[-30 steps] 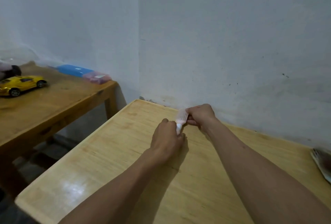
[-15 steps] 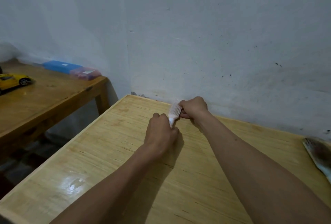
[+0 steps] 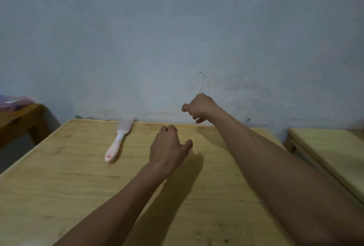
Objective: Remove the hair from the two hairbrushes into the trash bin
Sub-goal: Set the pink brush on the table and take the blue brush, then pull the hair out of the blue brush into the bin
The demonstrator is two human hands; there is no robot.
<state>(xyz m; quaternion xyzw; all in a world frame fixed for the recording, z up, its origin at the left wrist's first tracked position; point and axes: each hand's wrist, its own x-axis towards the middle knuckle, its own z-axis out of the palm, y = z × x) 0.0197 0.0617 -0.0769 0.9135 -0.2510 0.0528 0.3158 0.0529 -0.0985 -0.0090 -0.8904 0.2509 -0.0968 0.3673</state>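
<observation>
A pink-and-white hairbrush [image 3: 118,141] lies on the light wooden table [image 3: 59,176], its head toward the wall and its handle toward me, with no hand on it. My left hand [image 3: 169,147] hovers just right of the brush, fingers loosely apart and holding nothing. My right hand [image 3: 199,108] is raised farther back near the wall, fingers curled shut; I see nothing in it. No second hairbrush and no trash bin are in view.
A darker wooden table [image 3: 17,119] stands at the left with a pink and blue box [image 3: 13,103] on it. Another light table [image 3: 325,147] stands at the right across a narrow gap. A pale wall runs along the table's far edge.
Both hands have let go of the hairbrush, which now lies on the table. The hands and the view have shifted right, and the right hand has lifted.
</observation>
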